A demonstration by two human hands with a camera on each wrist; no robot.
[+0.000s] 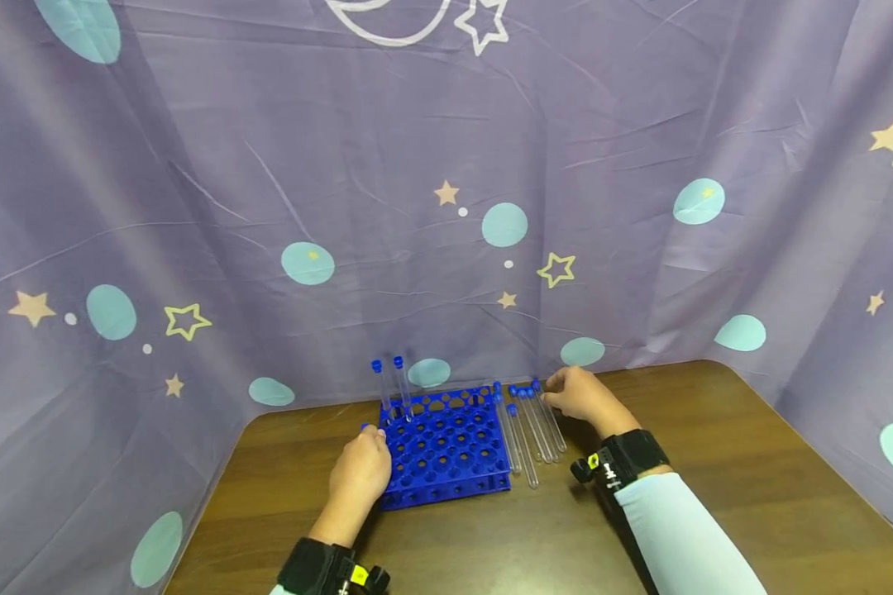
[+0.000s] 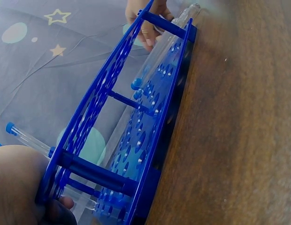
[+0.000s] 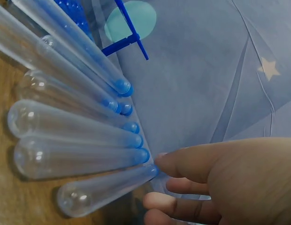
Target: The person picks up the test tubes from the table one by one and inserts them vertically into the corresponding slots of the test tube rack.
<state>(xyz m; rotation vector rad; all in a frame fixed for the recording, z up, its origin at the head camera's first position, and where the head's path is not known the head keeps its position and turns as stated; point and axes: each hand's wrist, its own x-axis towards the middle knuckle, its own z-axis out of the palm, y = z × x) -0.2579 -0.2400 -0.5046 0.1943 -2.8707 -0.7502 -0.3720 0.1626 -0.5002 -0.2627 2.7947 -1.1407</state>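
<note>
A blue test tube rack (image 1: 446, 446) stands on the table, with two capped clear tubes (image 1: 403, 388) upright in its back left holes. My left hand (image 1: 360, 467) grips the rack's left end; in the left wrist view its fingertips (image 2: 66, 202) show by the end bar. A blue cap (image 1: 365, 426) peeks out beside that hand. Several clear test tubes with blue caps lie right of the rack. My right hand (image 1: 582, 395) is at the cap end of the outermost tube (image 3: 105, 191). Its thumb tip is right at the cap (image 3: 154, 170), the other fingers loosely bent below.
The wooden table (image 1: 685, 446) reaches back to a purple curtain (image 1: 417, 149) printed with stars and ovals. This curtain hangs close behind the rack and along both sides. Each wrist wears a black strap (image 1: 632, 454) with a small camera.
</note>
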